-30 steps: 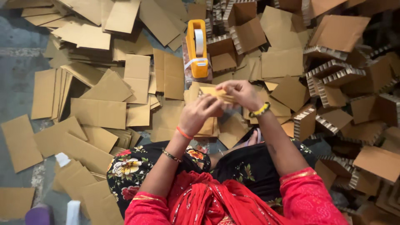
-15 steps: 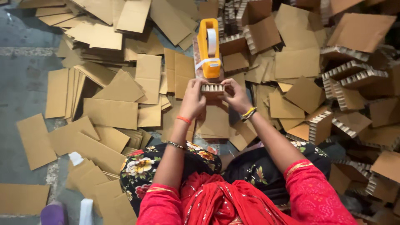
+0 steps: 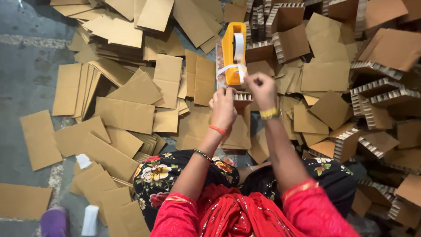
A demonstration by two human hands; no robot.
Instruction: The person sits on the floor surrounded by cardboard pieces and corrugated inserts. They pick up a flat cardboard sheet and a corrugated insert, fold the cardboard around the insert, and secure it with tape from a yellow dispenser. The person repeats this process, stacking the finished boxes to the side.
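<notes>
My left hand (image 3: pixel 223 107) grips a small folded cardboard box (image 3: pixel 242 97) with a corrugated edge, held up in front of me. My right hand (image 3: pixel 260 88) pinches the loose end of the white tape (image 3: pixel 228 69) that runs from a yellow tape dispenser (image 3: pixel 233 55). The dispenser stands on a brick-like block just beyond the box. Both hands are close together, right below the dispenser. I sit on the floor in a red top and a dark flowered garment.
Flat brown cardboard sheets (image 3: pixel 125 115) lie scattered and stacked over the grey floor (image 3: pixel 26 61) at left and centre. Folded cardboard boxes with corrugated edges (image 3: pixel 372 94) pile up at right. A purple object (image 3: pixel 53 221) and white scraps (image 3: pixel 90 219) lie at lower left.
Both hands carried the box from in front of my lap up to the dispenser. My right hand left the box and took hold of the tape end.
</notes>
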